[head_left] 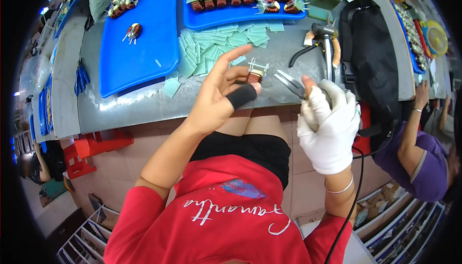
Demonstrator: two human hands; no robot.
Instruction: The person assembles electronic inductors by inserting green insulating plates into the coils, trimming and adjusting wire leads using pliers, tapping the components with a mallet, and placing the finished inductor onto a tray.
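Note:
My left hand (216, 91), with a black sleeve on its thumb, pinches a copper-wound coil (255, 75) between thumb and fingers. Its index finger is stretched out, and metal pins and a small pale plate show at the coil's top. My right hand (329, 124), in a white glove with a bare thumb tip, is closed around metal tweezers (289, 82). The two tweezer prongs point left toward the coil, apart from it. Thin greenish plates (211, 47) lie in a loose spread on the bench beyond my left hand.
One blue tray (144, 64) holds several coils; another blue tray (202, 22) carries rows of coils topped with plates. A hammer (325, 33), pliers (303, 55) and a black bag (370, 47) lie to the right. A black cable (357, 192) runs beside my right arm. A person in purple (423, 168) sits at right.

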